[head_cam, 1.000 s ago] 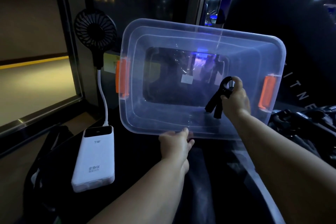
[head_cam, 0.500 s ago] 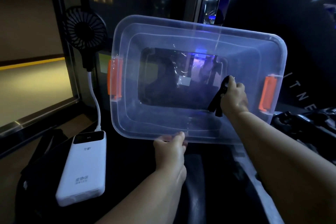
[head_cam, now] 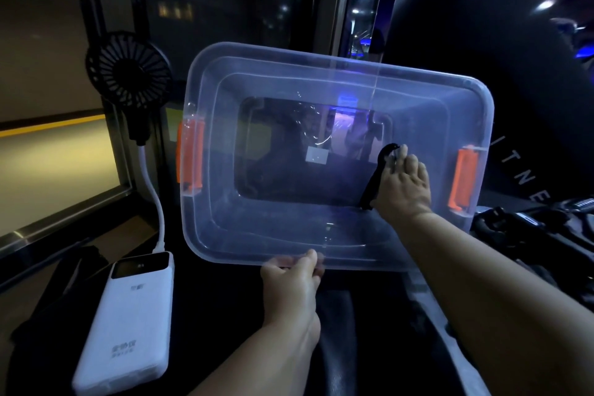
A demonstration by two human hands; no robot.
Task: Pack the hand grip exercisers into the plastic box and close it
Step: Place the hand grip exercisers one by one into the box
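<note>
The clear plastic box (head_cam: pixel 205 228) with orange latches is tipped up, its opening facing me. My left hand (head_cam: pixel 294 280) grips its near rim at the middle. My right hand (head_cam: pixel 401 183) reaches inside the box, right of centre, and holds a black hand grip exerciser (head_cam: pixel 374 177) against the box's bottom panel. The exerciser's spring end points up and its handles hang down. A pile of more black hand grip exercisers (head_cam: pixel 527 228) lies to the right of the box. No lid is seen.
A white power bank (head_cam: pixel 128 325) lies at the lower left, cabled to a small black fan (head_cam: pixel 128 67) standing behind it. A dark window and a black padded seat back (head_cam: pixel 482 42) rise behind the box. The surface below is dark.
My right hand has pushed the exerciser deeper into the box and turned it edge-on. My view shifted slightly; the box stays tipped in my left hand.
</note>
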